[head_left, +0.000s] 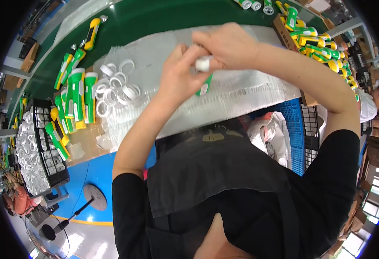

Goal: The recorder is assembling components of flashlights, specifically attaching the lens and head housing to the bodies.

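Note:
Over the middle of the work table, my left hand (pixel 184 71) is closed round a flashlight, whose green body (pixel 204 86) shows below the fingers. My right hand (pixel 229 45) is closed and meets the left at the flashlight's upper end; what its fingers grip is hidden. Between the two hands sits a small white patch (pixel 203 64), blurred, and I cannot tell whether it is a finger covering or a part. To the left of my left hand lies a loose heap of white plastic rings (pixel 131 91). Several green and yellow flashlights (pixel 76 95) lie beyond the rings.
Grey sheeting (pixel 245 86) covers the near table; a green belt (pixel 155 21) runs behind. At right, a cardboard box (pixel 284 32) borders piled flashlights (pixel 323 52). A black crate (pixel 53 159) of white rings stands left, a blue crate (pixel 294 134) below the table, a fan (pixel 49 232) lower left.

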### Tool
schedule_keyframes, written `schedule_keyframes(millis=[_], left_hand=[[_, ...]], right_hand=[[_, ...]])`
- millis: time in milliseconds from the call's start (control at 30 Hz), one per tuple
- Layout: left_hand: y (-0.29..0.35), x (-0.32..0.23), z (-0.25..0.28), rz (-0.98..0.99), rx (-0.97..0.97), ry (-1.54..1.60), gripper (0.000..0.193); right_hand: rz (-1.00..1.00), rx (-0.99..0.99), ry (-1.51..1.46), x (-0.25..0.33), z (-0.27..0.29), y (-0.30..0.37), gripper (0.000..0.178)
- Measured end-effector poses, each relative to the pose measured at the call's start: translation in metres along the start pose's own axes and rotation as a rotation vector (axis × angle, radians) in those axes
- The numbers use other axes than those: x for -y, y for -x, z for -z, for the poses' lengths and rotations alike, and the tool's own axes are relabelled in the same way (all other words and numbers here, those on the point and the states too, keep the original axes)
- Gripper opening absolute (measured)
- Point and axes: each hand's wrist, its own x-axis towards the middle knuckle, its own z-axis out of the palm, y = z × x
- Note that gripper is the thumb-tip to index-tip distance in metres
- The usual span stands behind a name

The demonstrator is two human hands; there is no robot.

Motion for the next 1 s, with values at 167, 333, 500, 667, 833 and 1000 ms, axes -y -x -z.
schedule_keyframes(millis=[167, 333, 500, 667, 833, 1000], left_hand=[[-0.005, -0.003, -0.003, -0.031, -0.056, -0.146, 0.034], [-0.009, -0.008, -0.002, 0.082, 0.025, 0.040, 0.035], [-0.006, -0.008, -0.003, 0.094, 0.065, 0.169, 0.037], [-0.006, -0.001, 0.004, 0.126, 0.099, 0.189, 0.038], [-0.012, -0.004, 0.004, 0.122, 0.128, 0.201, 0.039], [-0.010, -0.003, 0.004, 0.157, 0.105, 0.255, 0.036]], right_hand=[[-0.373, 0.261, 0.112, 0.028, 0.029, -0.017, 0.046], [-0.328, 0.475, -0.231, -0.007, 0.057, 0.005, 0.060], [-0.183, 0.466, -0.258, 0.007, 0.045, 0.004, 0.057], [-0.451, 0.550, 0.026, 0.010, 0.050, 0.000, 0.057], [-0.063, 0.029, -0.386, -0.006, 0.028, 0.020, 0.057], [-0.470, 0.308, -0.133, 0.012, 0.046, 0.000, 0.048]])
